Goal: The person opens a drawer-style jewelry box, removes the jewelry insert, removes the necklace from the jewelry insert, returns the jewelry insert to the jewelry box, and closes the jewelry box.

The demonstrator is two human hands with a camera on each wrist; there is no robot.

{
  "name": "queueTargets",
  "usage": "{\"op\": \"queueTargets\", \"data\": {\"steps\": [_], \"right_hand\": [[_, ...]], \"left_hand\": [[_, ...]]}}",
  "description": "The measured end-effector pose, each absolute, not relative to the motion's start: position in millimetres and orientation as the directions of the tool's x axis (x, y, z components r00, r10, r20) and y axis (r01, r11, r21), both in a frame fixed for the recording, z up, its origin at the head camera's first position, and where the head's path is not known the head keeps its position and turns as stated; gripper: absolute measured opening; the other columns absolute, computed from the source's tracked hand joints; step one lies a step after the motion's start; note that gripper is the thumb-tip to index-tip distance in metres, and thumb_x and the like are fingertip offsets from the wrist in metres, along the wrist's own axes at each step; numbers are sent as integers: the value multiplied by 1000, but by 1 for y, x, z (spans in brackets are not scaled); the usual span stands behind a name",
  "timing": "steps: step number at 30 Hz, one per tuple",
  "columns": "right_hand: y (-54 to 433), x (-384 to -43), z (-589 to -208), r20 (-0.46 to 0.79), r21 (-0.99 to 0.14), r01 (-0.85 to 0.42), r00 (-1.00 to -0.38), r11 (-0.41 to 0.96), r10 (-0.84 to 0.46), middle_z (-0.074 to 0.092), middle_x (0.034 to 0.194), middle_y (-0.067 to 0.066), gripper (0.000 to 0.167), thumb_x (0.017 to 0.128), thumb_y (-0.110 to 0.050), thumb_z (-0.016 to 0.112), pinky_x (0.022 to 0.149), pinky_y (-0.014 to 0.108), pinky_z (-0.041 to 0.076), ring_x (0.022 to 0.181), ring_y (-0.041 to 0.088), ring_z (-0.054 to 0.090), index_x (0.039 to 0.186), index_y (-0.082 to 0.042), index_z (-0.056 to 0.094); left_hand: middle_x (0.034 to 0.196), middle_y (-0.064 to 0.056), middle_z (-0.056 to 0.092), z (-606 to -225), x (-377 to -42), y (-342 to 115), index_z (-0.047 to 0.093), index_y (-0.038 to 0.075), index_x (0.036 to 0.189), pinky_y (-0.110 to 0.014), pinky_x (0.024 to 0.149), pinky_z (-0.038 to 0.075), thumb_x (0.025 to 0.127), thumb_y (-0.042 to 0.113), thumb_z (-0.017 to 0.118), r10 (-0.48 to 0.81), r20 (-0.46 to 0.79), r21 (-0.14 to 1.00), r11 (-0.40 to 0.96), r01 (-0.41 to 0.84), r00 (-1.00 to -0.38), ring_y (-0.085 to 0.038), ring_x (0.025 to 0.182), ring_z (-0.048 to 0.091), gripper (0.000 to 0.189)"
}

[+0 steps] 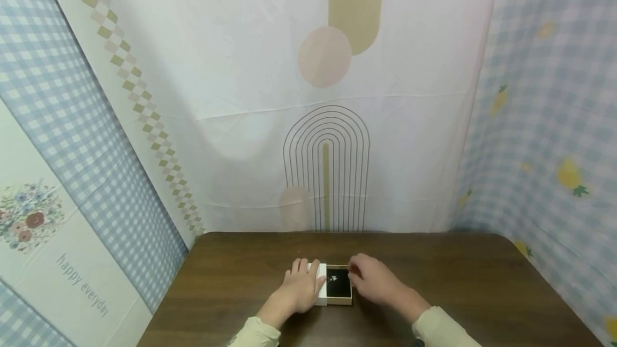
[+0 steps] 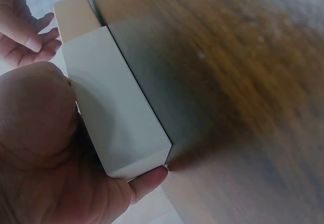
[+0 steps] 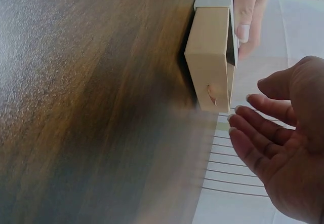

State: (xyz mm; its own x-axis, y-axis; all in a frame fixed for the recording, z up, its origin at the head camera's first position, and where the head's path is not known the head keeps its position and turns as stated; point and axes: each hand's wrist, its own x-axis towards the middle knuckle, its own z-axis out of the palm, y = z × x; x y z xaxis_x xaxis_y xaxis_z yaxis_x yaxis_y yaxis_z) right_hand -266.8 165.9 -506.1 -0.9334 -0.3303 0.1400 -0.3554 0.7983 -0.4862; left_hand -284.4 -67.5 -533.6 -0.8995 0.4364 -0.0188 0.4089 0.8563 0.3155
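Note:
A small sliding jewelry box lies on the table, its white sleeve (image 1: 322, 300) at left and its tan drawer (image 1: 339, 301) pulled partly out to the right. Inside the drawer, a black insert (image 1: 340, 289) bears a small silvery piece of jewelry (image 1: 334, 278), too small to tell its kind. My left hand (image 1: 301, 285) grips the sleeve, and one finger bends round its end in the left wrist view. Beside the drawer's outer end is my right hand (image 1: 376, 281), fingers loosely bent and holding nothing. A short pull ribbon (image 3: 211, 96) shows on that drawer end in the right wrist view.
The box sits on a dark brown wooden table (image 1: 231, 272) with rounded far corners. A white patterned cloth (image 1: 241, 175) hangs behind it. Blue checked cloths hang at the left (image 1: 111, 138) and right (image 1: 530, 122).

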Motion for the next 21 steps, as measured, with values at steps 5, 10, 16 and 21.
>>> {"op": "queueTargets", "data": {"steps": [5,10,16,21], "right_hand": [[161,-268,-508,156,-473,-387,-921,792,-357,72,100,1,13,96,-9,74,76,34,62,88,13,67,108,-6,74],[153,-269,-515,148,-423,-409,-911,808,-384,77,109,7,16,96,-11,75,86,46,65,98,23,74,111,-5,76],[146,-268,-519,137,-322,-426,-905,845,-404,78,115,13,31,94,-12,78,96,51,63,109,32,76,121,2,74],[142,-271,-518,113,-330,-406,-913,852,-391,79,116,17,37,88,-10,82,96,53,63,108,32,74,122,3,74]], "left_hand": [[161,-27,44,-533,-284,-67,41,6,161,-67,121,41,114,44,43,431,-23,307,862,403,-902,-46,153,38,60],[162,-26,43,-532,-284,-67,41,7,161,-66,121,41,114,45,42,430,-36,297,867,401,-902,-45,154,38,60],[162,-25,42,-533,-286,-66,40,8,161,-67,121,40,114,44,42,431,-45,310,864,397,-901,-45,155,37,59],[161,-26,42,-536,-287,-68,41,7,161,-67,121,39,114,43,41,429,-33,315,862,398,-903,-45,154,37,58]]}}
